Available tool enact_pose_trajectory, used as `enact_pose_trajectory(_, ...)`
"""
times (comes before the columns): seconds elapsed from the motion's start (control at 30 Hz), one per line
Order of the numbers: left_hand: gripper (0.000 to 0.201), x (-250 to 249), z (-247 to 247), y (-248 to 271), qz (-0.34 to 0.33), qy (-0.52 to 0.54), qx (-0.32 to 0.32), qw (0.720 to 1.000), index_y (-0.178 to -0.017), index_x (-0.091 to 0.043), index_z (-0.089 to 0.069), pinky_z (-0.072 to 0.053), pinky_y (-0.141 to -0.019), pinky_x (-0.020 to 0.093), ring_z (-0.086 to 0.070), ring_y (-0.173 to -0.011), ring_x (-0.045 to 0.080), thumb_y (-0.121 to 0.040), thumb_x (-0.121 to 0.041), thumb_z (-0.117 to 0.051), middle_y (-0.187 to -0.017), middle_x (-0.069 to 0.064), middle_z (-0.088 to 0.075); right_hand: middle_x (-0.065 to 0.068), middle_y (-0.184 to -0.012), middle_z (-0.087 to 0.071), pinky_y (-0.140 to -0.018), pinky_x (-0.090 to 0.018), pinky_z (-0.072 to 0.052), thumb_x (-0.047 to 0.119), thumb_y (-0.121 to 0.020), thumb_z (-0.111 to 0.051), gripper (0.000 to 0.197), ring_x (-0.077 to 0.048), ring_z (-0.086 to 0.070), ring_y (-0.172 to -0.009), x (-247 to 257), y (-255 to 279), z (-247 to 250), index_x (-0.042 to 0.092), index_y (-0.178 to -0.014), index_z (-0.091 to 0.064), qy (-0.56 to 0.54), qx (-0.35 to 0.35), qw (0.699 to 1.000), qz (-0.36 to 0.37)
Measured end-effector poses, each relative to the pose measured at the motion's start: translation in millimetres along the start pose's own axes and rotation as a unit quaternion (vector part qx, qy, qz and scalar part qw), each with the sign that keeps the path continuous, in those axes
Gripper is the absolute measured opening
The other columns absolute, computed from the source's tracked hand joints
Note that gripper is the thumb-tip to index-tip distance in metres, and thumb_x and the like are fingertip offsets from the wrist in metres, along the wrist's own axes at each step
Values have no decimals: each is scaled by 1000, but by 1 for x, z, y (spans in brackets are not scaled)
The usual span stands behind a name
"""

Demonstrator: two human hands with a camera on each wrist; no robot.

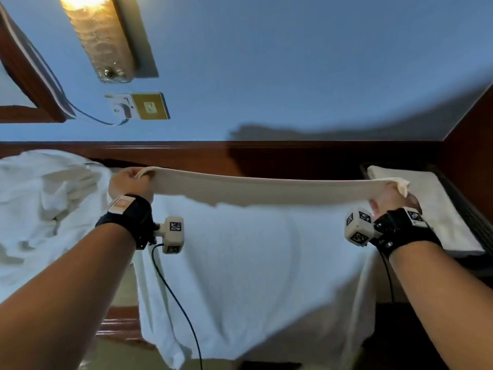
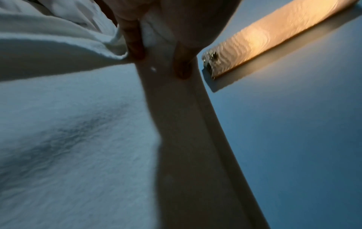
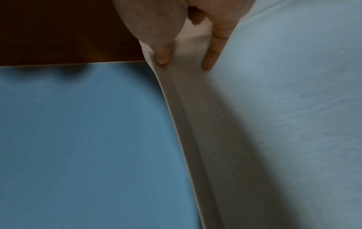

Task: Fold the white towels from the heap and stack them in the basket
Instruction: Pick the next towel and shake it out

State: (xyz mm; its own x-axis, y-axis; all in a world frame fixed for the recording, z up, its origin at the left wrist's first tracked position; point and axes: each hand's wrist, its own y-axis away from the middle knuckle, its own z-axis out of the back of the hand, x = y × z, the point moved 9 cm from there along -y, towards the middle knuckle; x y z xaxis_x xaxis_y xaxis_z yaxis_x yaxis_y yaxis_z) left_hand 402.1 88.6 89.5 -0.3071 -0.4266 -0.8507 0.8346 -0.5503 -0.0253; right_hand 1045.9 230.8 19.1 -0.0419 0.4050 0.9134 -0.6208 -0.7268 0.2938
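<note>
We hold a white towel (image 1: 253, 236) stretched out in the air in front of us, its top edge pulled into a nearly level band between our two hands while the rest hangs down as a broad sheet toward the floor. Our left hand (image 1: 130, 181) pinches the left end of that edge, fingers curled over bunched cloth; the left wrist view shows the fingers (image 2: 135, 45) pressed against the doubled hem with the thumb on the other side. Our right hand (image 1: 389, 196) grips the right end in the same way, a small corner of cloth poking out past the knuckles, and the right wrist view shows the fingertips (image 3: 163, 56) clamped on the folded hem. Both wrists wear black straps carrying small white marker cubes, with a black cable trailing from each. To our left, the heap of white towels (image 1: 45, 204) lies crumpled on a surface by the wooden rail. To our right, a dark basket (image 1: 464, 209) stands against the wood panel, and a folded white towel (image 1: 424, 206) lies flat inside it. Behind everything is a blue wall (image 1: 293, 76) with a lit wall lamp (image 1: 98, 36) and a brass switch plate (image 1: 150, 106) below the lamp.
</note>
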Motion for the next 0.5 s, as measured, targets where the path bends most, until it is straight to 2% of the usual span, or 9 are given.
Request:
enact_pose_trajectory(0.03, 6, -7, -10, -15, 0, -3, 0, 1000, -88, -26, -67, -45, -71, 31, -61, -79, 24, -86, -32, -67, -89, 2, -69, -20, -123, -60, -101, -42, -45, 25, -91, -65, 40, -41, -52, -121, 3, -3, -12, 9, -125, -54, -18, -3, 999, -26)
enact_pose_trajectory(0.1, 7, -21, -32, -44, -7, -13, 7, 1000, -88, -24, -69, -46, -70, 31, -62, -79, 24, -86, -31, -67, -90, 3, -70, -19, -125, -60, -102, -42, -45, 24, -90, -66, 40, -39, -53, -121, 16, -13, -34, 11, -126, -55, -67, 2, 997, -34)
enact_pose_trajectory(0.17, 12, -33, -55, -68, -19, -43, 23, 999, -88, -22, -71, -49, -72, 32, -64, -80, 27, -85, -33, -67, -88, 3, -70, -9, -119, -63, -97, -40, -51, 23, -87, -68, 40, -30, -61, -106, 29, -15, -39, 17, -125, -59, -41, -41, 998, 5)
enact_pose_trajectory(0.2, 15, -37, -66, -80, -31, -63, 27, 997, -90, -21, -73, -51, -74, 34, -65, -82, 28, -85, -34, -68, -87, 4, -71, -5, -109, -64, -93, -38, -54, 23, -87, -68, 39, -25, -63, -93, 25, -20, -45, 19, -124, -61, -46, -55, 997, -32)
enact_pose_trajectory(0.27, 18, -42, -86, -99, -49, -85, 29, 995, -92, -19, -75, -53, -81, 36, -66, -86, 31, -85, -34, -69, -88, 7, -72, -2, -94, -62, -88, -38, -57, 25, -89, -65, 36, -20, -60, -77, 29, -25, -63, 20, -124, -63, -67, -66, 995, -41)
enact_pose_trajectory(0.33, 14, -40, -106, -117, -46, -93, 33, 994, -90, -20, -74, -54, -86, 37, -66, -89, 32, -86, -32, -68, -89, 8, -71, -3, -101, -63, -85, -39, -57, 28, -90, -64, 33, -24, -61, -81, 38, -28, -82, 22, -123, -64, -58, -55, 996, -35)
enact_pose_trajectory(0.4, 9, -31, -127, -134, -41, -98, 46, 993, -85, -22, -72, -56, -87, 40, -66, -87, 32, -86, -30, -66, -88, 8, -72, -3, -108, -60, -79, -35, -52, 27, -94, -62, 30, -25, -58, -87, 36, -42, -97, 23, -124, -60, -16, -53, 998, -42)
enact_pose_trajectory(0.43, 8, -25, -138, -142, -37, -101, 53, 993, -82, -23, -71, -57, -86, 41, -67, -86, 31, -85, -29, -66, -87, 7, -73, -2, -110, -57, -80, -35, -51, 25, -97, -59, 32, -24, -56, -91, 33, -52, -108, 22, -128, -56, -10, -37, 998, -43)
enact_pose_trajectory(0.5, 7, -15, -157, -155, -26, -107, 60, 992, -77, -26, -70, -58, -83, 41, -68, -83, 29, -83, -28, -68, -85, 5, -73, 1, -121, -57, -94, -38, -51, 31, -96, -58, 47, -25, -58, -102, 27, -68, -126, 22, -141, -48, 21, -25, 998, -51)
